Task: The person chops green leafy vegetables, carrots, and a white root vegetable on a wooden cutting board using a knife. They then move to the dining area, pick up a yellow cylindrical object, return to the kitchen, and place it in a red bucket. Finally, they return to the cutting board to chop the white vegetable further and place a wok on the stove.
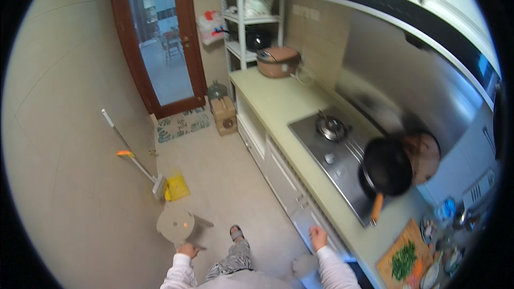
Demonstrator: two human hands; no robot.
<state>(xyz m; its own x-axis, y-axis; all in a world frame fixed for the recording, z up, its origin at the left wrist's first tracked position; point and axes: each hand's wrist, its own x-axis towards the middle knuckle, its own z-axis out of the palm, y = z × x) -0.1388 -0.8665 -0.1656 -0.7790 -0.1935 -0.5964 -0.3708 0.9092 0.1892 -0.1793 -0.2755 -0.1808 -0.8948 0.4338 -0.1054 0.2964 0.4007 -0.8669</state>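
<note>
My left hand (188, 250) is low on the left, just below a round beige stool (176, 224); whether it touches the stool or holds something small cannot be told. My right hand (318, 237) hangs beside the counter front with its fingers curled, and no object shows in it. To the right, a black wok (387, 166) with an orange-brown handle sits over the right burner of the gas hob (341, 172). The left burner (331, 127) carries no pan. A wooden cutting board (411, 228) holds chopped greens (403, 261) and something orange.
A brown rice cooker (278, 62) stands at the counter's far end. Cardboard boxes (225, 116) are beside the cabinets. A yellow dustpan (176, 188) and a long-handled broom (158, 184) are by the left wall. A mat (184, 124) lies before the glass-paned door (196, 48).
</note>
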